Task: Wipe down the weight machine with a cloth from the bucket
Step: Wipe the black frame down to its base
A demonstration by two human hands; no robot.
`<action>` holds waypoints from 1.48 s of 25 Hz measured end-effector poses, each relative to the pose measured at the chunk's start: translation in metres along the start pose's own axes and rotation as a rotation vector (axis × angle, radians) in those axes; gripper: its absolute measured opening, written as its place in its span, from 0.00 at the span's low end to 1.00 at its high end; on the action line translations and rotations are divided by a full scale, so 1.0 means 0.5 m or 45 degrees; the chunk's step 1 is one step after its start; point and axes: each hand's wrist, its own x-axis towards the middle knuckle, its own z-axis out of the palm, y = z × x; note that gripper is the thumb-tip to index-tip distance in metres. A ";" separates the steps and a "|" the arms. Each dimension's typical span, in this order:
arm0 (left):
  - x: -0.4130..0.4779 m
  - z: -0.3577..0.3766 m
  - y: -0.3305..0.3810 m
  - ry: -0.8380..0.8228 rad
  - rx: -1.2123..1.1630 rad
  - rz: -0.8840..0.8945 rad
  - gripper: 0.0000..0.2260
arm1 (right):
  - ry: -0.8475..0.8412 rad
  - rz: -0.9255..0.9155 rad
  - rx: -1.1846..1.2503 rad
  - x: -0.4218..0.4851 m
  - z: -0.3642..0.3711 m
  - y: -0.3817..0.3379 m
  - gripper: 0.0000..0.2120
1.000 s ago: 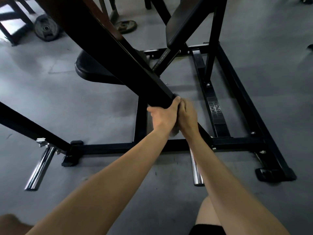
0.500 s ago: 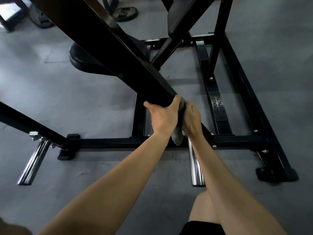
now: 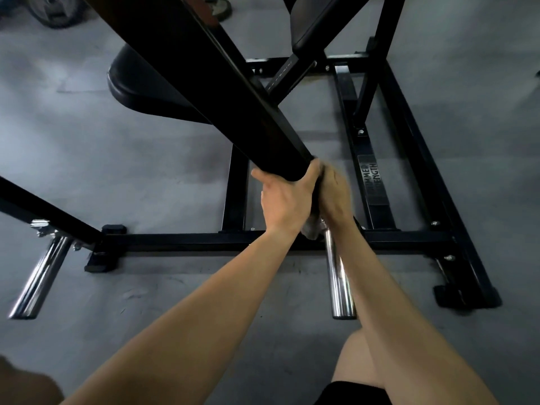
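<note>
**Wipe in hand at the beam's low end — much of the machine unaccounted for**

Nearest you, at 5 o'clock, the chrome peg point(image 3: 339, 282) stands bare of any cloth. Just past it, at centre, your left hand point(image 3: 285, 200) grips the low end of the slanted black beam point(image 3: 210, 92), thumb on top and fingers curled round its left side. Your right hand point(image 3: 334, 194) lies on the beam's right face, blurred. Its fingers are hidden, so I cannot tell their hold. The grey cloth point(image 3: 311, 230) shows as a tail between your wrists. I judge the fetch done and the wiping mid-course — nothing shows whether the base frame point(image 3: 181, 238) or the seat pad point(image 3: 137, 89) at 11 o'clock is done. The bucket is out of sight.
</note>
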 end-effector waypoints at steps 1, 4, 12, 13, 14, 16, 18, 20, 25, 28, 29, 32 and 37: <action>0.001 -0.002 0.001 -0.008 0.026 0.005 0.35 | -0.010 0.034 -0.023 0.006 -0.013 0.008 0.20; 0.000 -0.008 -0.001 -0.040 0.050 0.031 0.35 | -0.143 0.176 -0.156 0.023 -0.042 0.005 0.19; 0.012 -0.040 -0.009 -0.140 0.100 0.061 0.39 | 0.162 -0.092 0.174 -0.061 0.023 0.025 0.15; 0.012 -0.047 -0.008 -0.149 0.102 0.059 0.39 | 0.194 -0.060 0.182 -0.069 0.019 0.033 0.14; 0.012 -0.052 -0.007 -0.160 0.102 0.052 0.39 | 0.224 -0.036 0.197 -0.070 0.018 0.046 0.13; 0.018 -0.061 -0.004 -0.199 0.100 0.042 0.39 | 0.293 -0.112 0.157 -0.087 0.025 0.051 0.12; 0.030 -0.072 -0.004 -0.261 0.126 0.048 0.40 | 0.370 -0.329 -0.078 -0.103 0.037 0.052 0.15; 0.042 -0.081 -0.004 -0.319 0.159 0.061 0.39 | 0.417 -0.501 -0.314 -0.100 0.030 0.068 0.19; 0.049 -0.085 -0.013 -0.338 0.146 0.069 0.38 | 0.454 -0.535 -0.525 -0.101 0.019 0.074 0.24; 0.050 -0.080 -0.021 -0.312 0.141 0.081 0.39 | 0.563 -0.670 -0.576 -0.113 0.052 0.054 0.23; 0.050 -0.077 -0.025 -0.310 0.137 0.081 0.39 | 0.591 -0.708 -0.585 -0.112 0.059 0.046 0.23; 0.045 -0.072 -0.028 -0.315 0.126 0.065 0.39 | 0.527 -0.729 -0.625 -0.100 0.042 0.059 0.25; 0.029 -0.062 -0.031 -0.281 0.194 0.024 0.39 | 0.413 -0.256 -0.507 -0.103 -0.014 0.124 0.20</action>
